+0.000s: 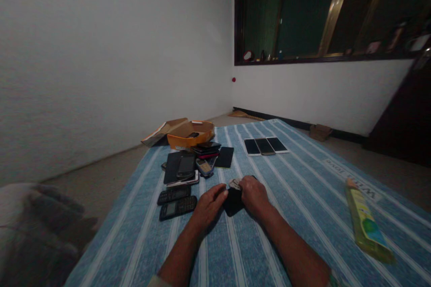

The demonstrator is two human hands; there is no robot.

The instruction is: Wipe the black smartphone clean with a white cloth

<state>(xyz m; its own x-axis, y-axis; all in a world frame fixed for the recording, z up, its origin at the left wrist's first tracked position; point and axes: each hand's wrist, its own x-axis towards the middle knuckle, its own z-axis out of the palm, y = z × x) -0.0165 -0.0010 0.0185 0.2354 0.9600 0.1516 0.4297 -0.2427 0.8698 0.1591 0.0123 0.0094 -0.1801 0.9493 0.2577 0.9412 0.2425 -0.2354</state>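
Observation:
Both my hands rest on a blue striped cloth (303, 188) and close around a small dark phone-like object (233, 202). My left hand (208, 208) grips its left side with curled fingers. My right hand (253, 195) covers its right and top, where a pale part of the object (235, 184) shows. Just left of my left hand lie two black keypad phones (175, 202) side by side.
A heap of phones (195, 161) lies beyond my hands, with an open orange cardboard box (188, 134) behind it. Three smartphones (265, 145) lie in a row further right. A yellow-green packet (365, 224) lies at the right. White walls stand behind.

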